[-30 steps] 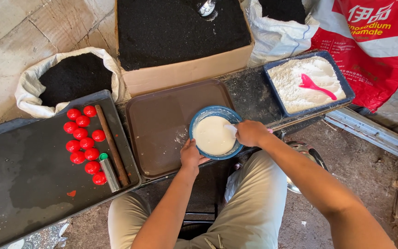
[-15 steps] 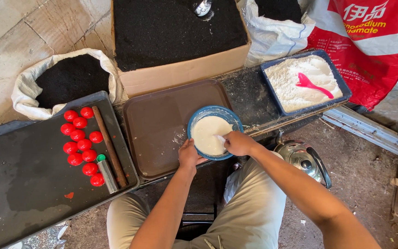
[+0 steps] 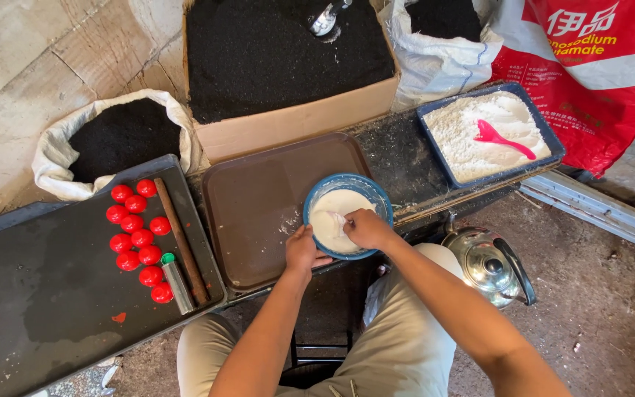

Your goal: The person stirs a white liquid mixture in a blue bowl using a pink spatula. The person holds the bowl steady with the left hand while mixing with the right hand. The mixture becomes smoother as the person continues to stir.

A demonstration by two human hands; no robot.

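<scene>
A blue bowl of white paste stands on the right edge of a brown tray. My left hand grips the bowl's near rim. My right hand is inside the bowl, fingers curled in the white paste. Whether it holds a tool there I cannot tell.
Several red balls, a brown stick and a small metal tube lie on a black tray at left. A blue tray of white powder holds a pink scoop. Behind are a box and sacks of black grains; a kettle stands at right.
My right hand has moved from the bowl's right rim into the paste and toward the bowl's middle. My left hand stays on the near rim.
</scene>
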